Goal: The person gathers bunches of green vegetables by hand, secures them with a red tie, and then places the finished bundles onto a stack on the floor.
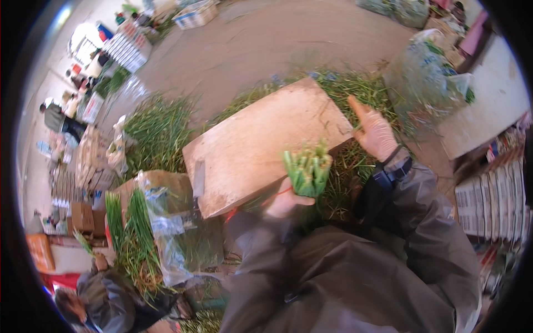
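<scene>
My left hand (287, 200) is shut around a bundle of green leafy vegetable stalks (309, 170), their pale cut ends facing up. The bundle stands at the near edge of a wooden board (258, 133). Beside the board's right corner, my right hand (374, 131) is held with its index finger and thumb apart and nothing in it. A thin red band or string (280, 193) shows at my left hand. Toward the board's left end lies a flat grey strip (199, 179), too unclear to name.
Loose green stalks (160, 133) and trimmings (362, 89) surround the board. Plastic sheeting (166, 224) and more stalks (137, 224) lie left, near a seated co-worker (112, 295). At right are a filled plastic bag (429, 79) and stacked white crates (491, 204).
</scene>
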### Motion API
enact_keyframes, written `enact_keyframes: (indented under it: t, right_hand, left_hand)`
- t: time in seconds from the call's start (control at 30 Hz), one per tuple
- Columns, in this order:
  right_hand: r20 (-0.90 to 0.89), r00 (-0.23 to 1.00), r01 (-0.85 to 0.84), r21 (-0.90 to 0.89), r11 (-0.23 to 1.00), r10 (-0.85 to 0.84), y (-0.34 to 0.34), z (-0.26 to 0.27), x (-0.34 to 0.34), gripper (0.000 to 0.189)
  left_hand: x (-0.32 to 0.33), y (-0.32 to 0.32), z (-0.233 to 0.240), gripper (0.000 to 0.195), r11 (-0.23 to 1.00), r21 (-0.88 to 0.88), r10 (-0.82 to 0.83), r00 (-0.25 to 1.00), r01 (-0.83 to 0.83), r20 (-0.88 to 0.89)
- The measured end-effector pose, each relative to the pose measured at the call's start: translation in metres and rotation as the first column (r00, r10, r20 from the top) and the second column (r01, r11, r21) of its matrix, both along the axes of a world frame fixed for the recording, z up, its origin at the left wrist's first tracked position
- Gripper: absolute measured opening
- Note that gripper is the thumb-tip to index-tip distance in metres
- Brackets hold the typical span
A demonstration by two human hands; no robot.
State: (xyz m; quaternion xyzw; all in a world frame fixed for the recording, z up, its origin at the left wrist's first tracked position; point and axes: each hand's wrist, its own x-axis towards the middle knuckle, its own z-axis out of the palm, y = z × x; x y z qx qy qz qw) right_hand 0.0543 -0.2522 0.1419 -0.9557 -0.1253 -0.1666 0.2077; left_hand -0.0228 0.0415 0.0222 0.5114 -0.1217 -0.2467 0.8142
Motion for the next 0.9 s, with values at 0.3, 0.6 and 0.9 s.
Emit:
enact_keyframes:
  t: [0.3, 0.6, 0.9]
  right_hand:
    - [-0.243, 0.854, -0.253, 0.579, 0.775, 0.460, 0.028, -0.014, -0.062, 0.059]
    - [0.178, 0.903, -0.418, 0.162, 0.894, 0.391, 0.030, -0.005, -0.049, 0.029]
    - [-0.600, 0.636, -0.364, 0.321, 0.874, 0.485, -0.006, -0.102, -0.004, 0.097]
  left_hand:
    - [-0.010, -0.001, -0.002, 0.079, 0.998, 0.035, 0.063, 0.996, -0.060, -0.069]
    - [-0.002, 0.003, -0.007, 0.066, 0.980, 0.188, -0.057, 0.998, 0.059, -0.014]
    - [0.000, -0.004, -0.014, 0.073, 0.989, 0.143, 0.052, 0.997, -0.044, -0.053]
